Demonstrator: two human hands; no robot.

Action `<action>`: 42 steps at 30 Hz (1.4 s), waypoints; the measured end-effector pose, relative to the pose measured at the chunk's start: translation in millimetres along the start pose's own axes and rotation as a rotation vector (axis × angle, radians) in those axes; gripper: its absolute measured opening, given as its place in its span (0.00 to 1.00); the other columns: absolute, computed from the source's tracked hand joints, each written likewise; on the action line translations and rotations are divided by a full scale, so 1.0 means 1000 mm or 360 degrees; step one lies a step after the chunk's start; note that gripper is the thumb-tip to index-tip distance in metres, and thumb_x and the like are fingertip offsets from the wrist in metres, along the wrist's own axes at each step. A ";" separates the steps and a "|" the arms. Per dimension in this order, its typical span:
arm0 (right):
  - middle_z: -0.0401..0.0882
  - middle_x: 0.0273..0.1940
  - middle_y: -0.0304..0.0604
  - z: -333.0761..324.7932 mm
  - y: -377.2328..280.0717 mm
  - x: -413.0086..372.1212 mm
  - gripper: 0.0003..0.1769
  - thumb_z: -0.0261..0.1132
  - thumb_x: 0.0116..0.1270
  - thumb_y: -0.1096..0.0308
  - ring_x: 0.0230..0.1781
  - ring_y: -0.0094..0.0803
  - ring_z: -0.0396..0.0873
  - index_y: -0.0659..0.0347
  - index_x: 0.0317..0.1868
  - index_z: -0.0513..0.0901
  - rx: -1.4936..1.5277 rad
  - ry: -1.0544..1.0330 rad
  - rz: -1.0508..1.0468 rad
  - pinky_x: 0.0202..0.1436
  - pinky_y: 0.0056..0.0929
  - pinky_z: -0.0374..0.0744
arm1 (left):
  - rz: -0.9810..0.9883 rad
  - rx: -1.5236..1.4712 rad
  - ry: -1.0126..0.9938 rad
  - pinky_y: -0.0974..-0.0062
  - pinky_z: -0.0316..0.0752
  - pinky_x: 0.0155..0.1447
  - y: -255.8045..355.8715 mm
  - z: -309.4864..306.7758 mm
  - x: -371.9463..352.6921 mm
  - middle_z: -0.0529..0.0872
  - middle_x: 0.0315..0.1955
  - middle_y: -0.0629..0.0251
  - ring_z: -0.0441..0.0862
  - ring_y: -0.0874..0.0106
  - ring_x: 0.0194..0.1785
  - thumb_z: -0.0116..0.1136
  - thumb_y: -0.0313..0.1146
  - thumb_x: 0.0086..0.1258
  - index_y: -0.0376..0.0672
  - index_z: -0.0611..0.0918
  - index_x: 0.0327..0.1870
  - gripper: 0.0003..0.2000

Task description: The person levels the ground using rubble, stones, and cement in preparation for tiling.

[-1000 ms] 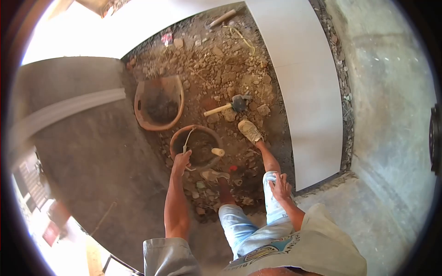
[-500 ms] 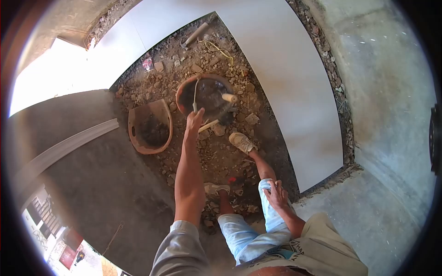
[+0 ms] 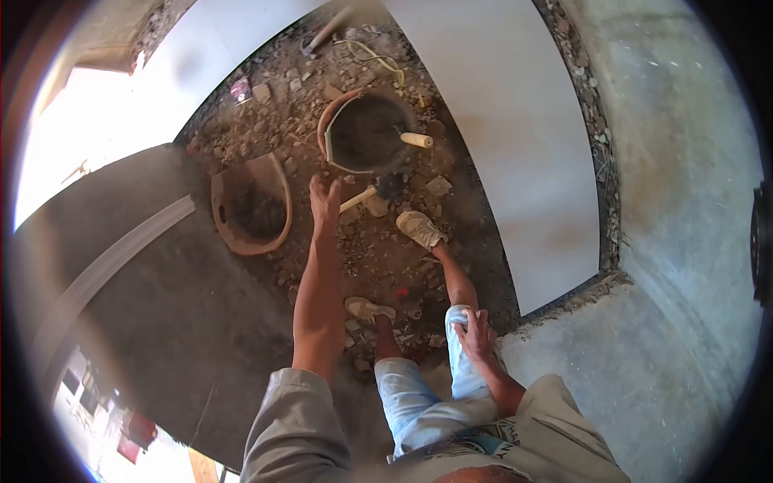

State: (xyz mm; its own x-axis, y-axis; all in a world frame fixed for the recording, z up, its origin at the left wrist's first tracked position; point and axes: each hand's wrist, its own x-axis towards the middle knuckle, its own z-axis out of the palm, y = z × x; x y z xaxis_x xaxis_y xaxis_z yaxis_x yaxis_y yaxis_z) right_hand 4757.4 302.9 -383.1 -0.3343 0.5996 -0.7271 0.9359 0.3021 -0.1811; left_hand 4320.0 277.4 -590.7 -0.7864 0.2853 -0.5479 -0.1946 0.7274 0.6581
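Note:
My left hand (image 3: 324, 199) is open, its fingers apart, just below the near left side of a round bucket (image 3: 324, 133) with dark contents. The bucket's handle (image 3: 328, 145) lies along its left rim. A tool with a pale wooden grip (image 3: 416, 140) stands in the bucket, its lower end hidden. Beside my left hand lies a mallet with a wooden handle (image 3: 357, 200) and a dark head (image 3: 391, 186). My right hand (image 3: 477, 332) rests on my knee with fingers spread, holding nothing.
A cut-open container (image 3: 287, 217) with dark material sits on the rubble at the left. A hammer (image 3: 328, 30) and a yellow cord (image 3: 374, 56) lie beyond the bucket. Large pale tiles (image 3: 515, 145) border the rubble; a long pale strip (image 3: 121, 249) lies on the grey floor.
My left hand has let go of the bucket's handle and drawn back slightly with its fingers open. The handle has dropped onto the left rim. My right hand stays on my knee.

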 end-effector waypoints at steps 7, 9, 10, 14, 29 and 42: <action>0.70 0.47 0.48 -0.008 -0.054 0.026 0.25 0.69 0.59 0.53 0.41 0.54 0.80 0.48 0.54 0.71 -0.0103 0.0048 -0.0150 0.41 0.53 0.78 | -0.0865 0.0266 0.0042 0.63 0.59 0.71 -0.158 -0.132 -0.259 0.64 0.67 0.44 0.61 0.51 0.71 0.59 0.45 0.63 0.31 0.59 0.69 0.38; 0.70 0.47 0.47 -0.009 -0.062 0.026 0.25 0.68 0.59 0.53 0.41 0.55 0.80 0.48 0.54 0.71 -0.0124 0.0010 -0.0202 0.41 0.53 0.78 | -0.1226 -0.0138 0.0377 0.60 0.67 0.63 -0.199 -0.156 -0.301 0.71 0.62 0.50 0.72 0.54 0.61 0.60 0.43 0.65 0.37 0.62 0.69 0.35; 0.70 0.47 0.47 -0.008 -0.066 0.027 0.25 0.68 0.59 0.53 0.41 0.55 0.80 0.48 0.54 0.71 -0.0147 0.0000 -0.0203 0.41 0.53 0.78 | -0.1478 -0.0380 0.0553 0.60 0.68 0.58 -0.210 -0.167 -0.307 0.72 0.59 0.53 0.73 0.56 0.55 0.60 0.44 0.65 0.40 0.63 0.69 0.34; 0.71 0.47 0.46 -0.006 -0.095 0.025 0.25 0.69 0.59 0.54 0.47 0.52 0.77 0.50 0.54 0.71 -0.0221 -0.0034 -0.0089 0.47 0.52 0.76 | -0.1760 -0.1423 0.0753 0.64 0.69 0.43 -0.281 -0.193 -0.288 0.74 0.48 0.62 0.72 0.66 0.37 0.61 0.47 0.66 0.50 0.66 0.66 0.30; 0.75 0.43 0.47 0.049 -0.150 0.005 0.21 0.72 0.55 0.62 0.44 0.46 0.76 0.59 0.46 0.76 -0.0331 0.0181 0.0010 0.48 0.40 0.74 | -0.1083 -0.2448 0.0843 0.49 0.65 0.70 -0.399 -0.177 0.069 0.53 0.70 0.50 0.56 0.52 0.72 0.60 0.43 0.69 0.42 0.52 0.73 0.38; 0.75 0.46 0.45 0.029 -0.172 -0.002 0.22 0.71 0.56 0.57 0.46 0.47 0.78 0.56 0.47 0.75 -0.0138 0.0104 0.0091 0.49 0.43 0.77 | -0.0977 -0.1239 0.0781 0.72 0.81 0.39 -0.195 -0.235 0.038 0.80 0.31 0.65 0.84 0.69 0.38 0.63 0.32 0.66 0.39 0.74 0.41 0.11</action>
State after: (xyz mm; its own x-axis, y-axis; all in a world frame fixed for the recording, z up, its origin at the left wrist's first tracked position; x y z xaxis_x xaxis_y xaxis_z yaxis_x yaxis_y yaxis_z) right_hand 4600.1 228.7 -369.9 -0.2898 0.6640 -0.6893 0.9415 0.3274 -0.0804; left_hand 4190.6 -0.6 -618.5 -0.5433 -0.3934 -0.7417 -0.8115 0.0198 0.5839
